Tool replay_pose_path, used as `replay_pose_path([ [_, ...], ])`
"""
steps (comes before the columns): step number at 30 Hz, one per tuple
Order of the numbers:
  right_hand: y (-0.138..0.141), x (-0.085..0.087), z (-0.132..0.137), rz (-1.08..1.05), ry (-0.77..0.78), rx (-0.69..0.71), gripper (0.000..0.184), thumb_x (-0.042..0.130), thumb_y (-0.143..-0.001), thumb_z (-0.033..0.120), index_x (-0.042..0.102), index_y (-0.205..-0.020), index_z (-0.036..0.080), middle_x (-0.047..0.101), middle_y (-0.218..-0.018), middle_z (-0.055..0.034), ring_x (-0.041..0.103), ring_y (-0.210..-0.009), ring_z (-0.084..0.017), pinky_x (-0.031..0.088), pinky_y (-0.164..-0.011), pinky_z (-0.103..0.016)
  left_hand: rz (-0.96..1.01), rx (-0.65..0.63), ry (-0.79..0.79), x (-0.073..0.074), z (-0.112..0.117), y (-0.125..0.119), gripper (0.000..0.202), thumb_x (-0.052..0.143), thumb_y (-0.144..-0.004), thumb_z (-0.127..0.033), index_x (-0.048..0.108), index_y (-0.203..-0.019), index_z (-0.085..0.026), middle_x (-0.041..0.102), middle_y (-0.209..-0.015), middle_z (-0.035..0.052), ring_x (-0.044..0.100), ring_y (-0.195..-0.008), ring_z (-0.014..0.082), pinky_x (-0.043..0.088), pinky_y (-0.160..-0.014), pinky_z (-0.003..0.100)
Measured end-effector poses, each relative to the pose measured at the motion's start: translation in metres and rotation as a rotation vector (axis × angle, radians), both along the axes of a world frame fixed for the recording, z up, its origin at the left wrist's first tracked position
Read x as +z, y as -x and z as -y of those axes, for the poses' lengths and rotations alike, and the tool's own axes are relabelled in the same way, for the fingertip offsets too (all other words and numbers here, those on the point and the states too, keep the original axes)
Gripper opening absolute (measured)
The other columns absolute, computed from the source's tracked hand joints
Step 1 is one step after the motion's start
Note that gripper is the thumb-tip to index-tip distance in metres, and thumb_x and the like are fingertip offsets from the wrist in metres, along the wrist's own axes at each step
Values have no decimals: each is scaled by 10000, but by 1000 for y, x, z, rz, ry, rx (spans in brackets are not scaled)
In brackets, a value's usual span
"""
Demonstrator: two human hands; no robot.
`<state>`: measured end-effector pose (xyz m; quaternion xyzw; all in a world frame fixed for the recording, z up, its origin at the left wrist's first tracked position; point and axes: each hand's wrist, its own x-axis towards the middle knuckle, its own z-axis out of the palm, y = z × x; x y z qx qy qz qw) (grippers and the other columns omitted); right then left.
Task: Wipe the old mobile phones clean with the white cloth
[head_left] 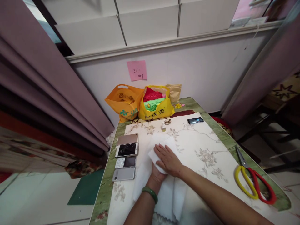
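A white cloth point(161, 142) lies on the flowered sheet point(206, 150) that covers the table. My right hand point(168, 159) lies flat on the cloth with its fingers stretched out. My left hand point(156, 176), with a green bangle point(150, 193) on the wrist, is tucked under the right hand and the cloth fold; its fingers are hidden. Left of the cloth lie several phones in a column point(126, 156).
Scissors with yellow and red handles point(252, 179) lie near the table's right edge. A dark phone point(195, 120) and a small bottle point(163, 126) sit at the back. Two orange and yellow bags point(140, 104) stand against the wall. A pink note point(137, 70) hangs above.
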<state>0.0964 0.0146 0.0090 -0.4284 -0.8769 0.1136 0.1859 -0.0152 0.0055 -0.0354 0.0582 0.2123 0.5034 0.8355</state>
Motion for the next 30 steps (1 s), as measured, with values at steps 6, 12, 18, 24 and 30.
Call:
replay_pose_path([
  [6, 1, -7, -29, -15, 31, -143, 603, 337, -986, 419, 229, -1510, 141, 260, -1555, -106, 188, -1448, -244, 226, -1150, -499, 70, 35, 5, 30, -3, -16, 404, 391, -945, -351, 567, -1291, -240, 629, -1278, 60, 508, -1268, 207, 343, -1106, 391],
  [12, -17, -20, -23, 12, -35, -327, 588, 266, -1007, 400, 169, -1521, 131, 265, -1546, -136, 204, -1442, -262, 159, -1143, -562, 80, 79, 93, 21, 0, -12, 350, 491, -914, -412, 661, -1149, -216, 700, -1150, 70, 560, -1212, 229, 345, -1102, 433],
  [18, -31, -18, 21, 16, -153, -274, 607, 336, -991, 333, 125, -1531, 155, 277, -1541, -127, 227, -1433, -285, 74, -1151, -598, 35, 136, 140, 16, -1, -12, 334, 464, -926, -364, 696, -1080, -180, 718, -1097, 68, 603, -1146, 199, 395, -1064, 355],
  [24, -11, -1, 33, 40, -140, 42, 688, 425, -952, 359, 120, -1531, 146, 217, -1564, -105, 193, -1445, -257, 119, -1183, -516, -78, 205, 88, 1, 1, -1, 389, 400, -933, -331, 610, -1251, -251, 660, -1223, 52, 545, -1224, 186, 404, -1051, 319],
  [30, 11, 1, 1, 10, -47, -20, 620, 363, -977, 411, 245, -1503, 104, 283, -1538, -136, 200, -1443, -262, 179, -1171, -492, -64, 166, 79, 7, 2, -7, 408, 380, -928, -286, 584, -1278, -245, 643, -1246, 67, 531, -1236, 204, 415, -1051, 360],
])
